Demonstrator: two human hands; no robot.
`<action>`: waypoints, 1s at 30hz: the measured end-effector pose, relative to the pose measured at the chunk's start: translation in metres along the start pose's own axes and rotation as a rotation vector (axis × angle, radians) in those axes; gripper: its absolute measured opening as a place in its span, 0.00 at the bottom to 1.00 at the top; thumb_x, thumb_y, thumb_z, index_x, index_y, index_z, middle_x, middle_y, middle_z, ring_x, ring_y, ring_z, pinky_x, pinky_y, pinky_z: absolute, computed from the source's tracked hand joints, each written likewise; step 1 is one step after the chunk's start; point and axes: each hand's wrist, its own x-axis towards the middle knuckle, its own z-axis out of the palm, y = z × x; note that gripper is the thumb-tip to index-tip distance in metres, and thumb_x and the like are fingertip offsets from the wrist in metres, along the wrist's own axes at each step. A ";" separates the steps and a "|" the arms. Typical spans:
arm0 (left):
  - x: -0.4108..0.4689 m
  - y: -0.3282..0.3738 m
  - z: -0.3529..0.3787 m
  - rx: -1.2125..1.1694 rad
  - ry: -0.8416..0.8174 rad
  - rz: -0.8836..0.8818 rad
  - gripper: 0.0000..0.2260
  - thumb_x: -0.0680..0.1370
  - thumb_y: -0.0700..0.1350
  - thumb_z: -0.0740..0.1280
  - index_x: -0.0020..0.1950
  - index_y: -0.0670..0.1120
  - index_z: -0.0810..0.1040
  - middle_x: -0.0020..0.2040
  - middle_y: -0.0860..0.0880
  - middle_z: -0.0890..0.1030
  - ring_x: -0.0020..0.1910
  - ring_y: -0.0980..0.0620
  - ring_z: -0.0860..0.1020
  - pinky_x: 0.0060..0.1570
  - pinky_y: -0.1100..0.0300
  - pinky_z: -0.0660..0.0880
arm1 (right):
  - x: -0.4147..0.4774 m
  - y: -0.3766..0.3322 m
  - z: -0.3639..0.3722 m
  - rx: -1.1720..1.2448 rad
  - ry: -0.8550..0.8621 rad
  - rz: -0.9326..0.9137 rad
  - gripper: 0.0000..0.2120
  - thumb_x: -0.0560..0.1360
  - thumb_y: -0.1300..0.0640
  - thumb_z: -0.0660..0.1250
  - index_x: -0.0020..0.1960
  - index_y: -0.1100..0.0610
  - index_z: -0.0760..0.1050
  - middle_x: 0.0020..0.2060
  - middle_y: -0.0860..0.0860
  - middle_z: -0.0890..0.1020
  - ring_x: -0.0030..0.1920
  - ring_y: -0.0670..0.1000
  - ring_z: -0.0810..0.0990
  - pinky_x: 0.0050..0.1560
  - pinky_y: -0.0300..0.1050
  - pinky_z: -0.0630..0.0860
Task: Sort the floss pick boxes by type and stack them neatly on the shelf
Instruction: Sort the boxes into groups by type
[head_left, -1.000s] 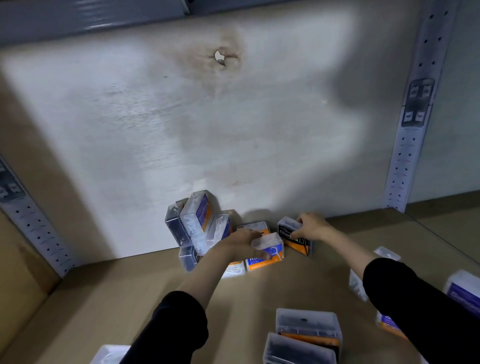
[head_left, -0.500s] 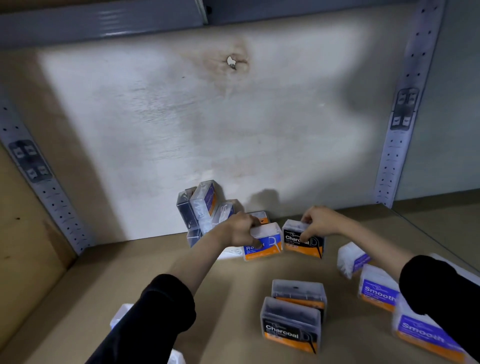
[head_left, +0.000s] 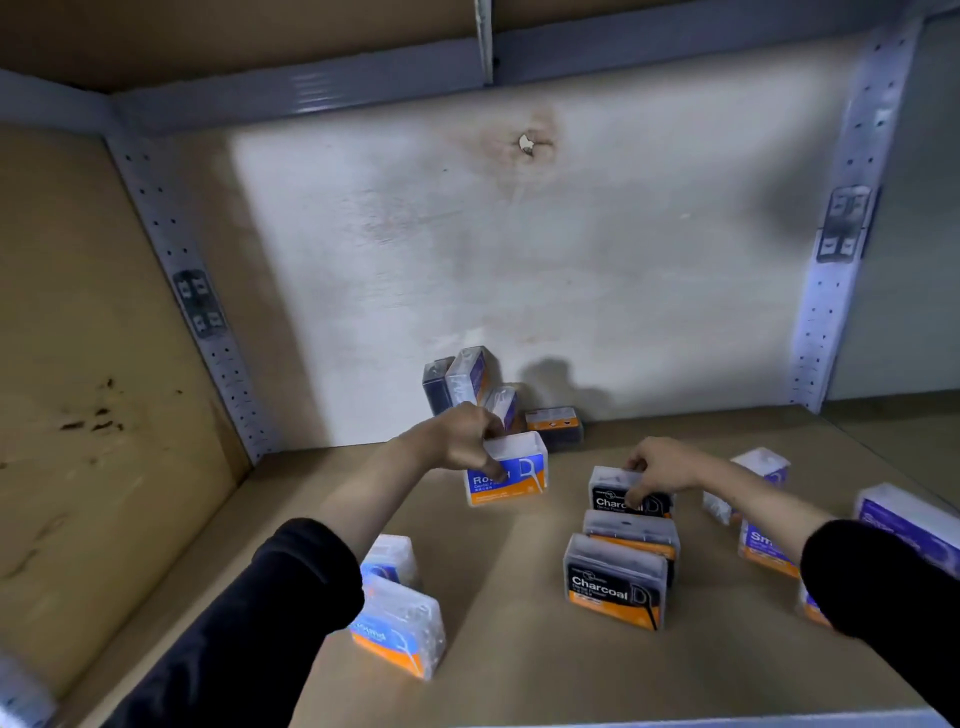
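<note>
My left hand (head_left: 462, 435) grips a blue-and-orange "Round" floss pick box (head_left: 514, 475) by its top left corner, a little above the shelf board (head_left: 519, 670). My right hand (head_left: 660, 467) pinches the top of a black "Charcoal" box (head_left: 613, 496), which stands just behind two more Charcoal boxes (head_left: 615, 584) in a row. Two Round boxes (head_left: 400, 623) stand at the front left. Purple "Smooth" boxes (head_left: 763, 551) are grouped at the right, partly hidden by my right sleeve.
A jumbled pile of boxes (head_left: 467, 382) leans against the back wall (head_left: 519, 260), with a dark box (head_left: 555, 423) lying beside it. Perforated metal uprights (head_left: 836, 270) stand at both back corners. A wooden side panel (head_left: 78, 364) closes the left side.
Both hands have pulled their boxes forward from the pile at the back wall. The Charcoal box now stands behind the Charcoal row, and the Round box has come away from the pile.
</note>
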 end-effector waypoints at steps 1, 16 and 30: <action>-0.003 -0.001 -0.002 0.004 0.005 -0.003 0.15 0.71 0.43 0.72 0.53 0.37 0.78 0.51 0.40 0.81 0.46 0.44 0.78 0.30 0.70 0.64 | 0.001 0.000 0.002 0.002 -0.003 0.000 0.18 0.68 0.55 0.72 0.55 0.62 0.79 0.47 0.56 0.82 0.43 0.50 0.75 0.35 0.39 0.68; -0.035 -0.031 -0.008 0.003 0.073 -0.092 0.19 0.72 0.43 0.71 0.61 0.41 0.75 0.60 0.43 0.79 0.54 0.46 0.78 0.48 0.60 0.71 | -0.020 -0.067 0.018 0.009 0.272 -0.273 0.15 0.72 0.58 0.69 0.58 0.61 0.77 0.56 0.57 0.81 0.55 0.54 0.79 0.55 0.43 0.73; -0.061 -0.100 0.002 0.184 0.023 -0.332 0.20 0.70 0.39 0.70 0.61 0.44 0.72 0.60 0.43 0.78 0.53 0.45 0.76 0.43 0.59 0.68 | -0.027 -0.123 0.168 -0.126 0.152 -0.405 0.22 0.79 0.52 0.52 0.69 0.63 0.66 0.70 0.57 0.68 0.70 0.51 0.67 0.70 0.38 0.61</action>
